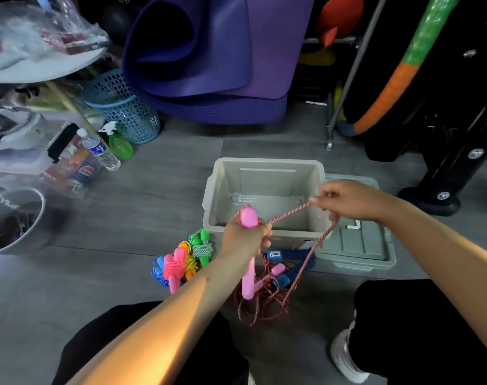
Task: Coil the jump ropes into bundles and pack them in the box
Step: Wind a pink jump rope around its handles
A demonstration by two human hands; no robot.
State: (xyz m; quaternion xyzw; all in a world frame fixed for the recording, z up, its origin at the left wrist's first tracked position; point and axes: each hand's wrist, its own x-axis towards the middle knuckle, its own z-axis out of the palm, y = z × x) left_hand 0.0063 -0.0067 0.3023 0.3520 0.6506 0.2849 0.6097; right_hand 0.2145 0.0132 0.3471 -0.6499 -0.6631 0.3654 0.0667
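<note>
Head view: pink handle [249,217] upright.

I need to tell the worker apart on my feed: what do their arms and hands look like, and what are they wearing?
Both forearms are bare, with no sleeves in view. The left hand and right hand wear no gloves, and no watch, ring or wristband shows. Lower in the view are dark black trousers and one white shoe with grey trim beside the right leg.

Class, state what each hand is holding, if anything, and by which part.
The left hand grips the jump rope's pink handles; the right hand pinches its red-and-white cord further along.
</note>
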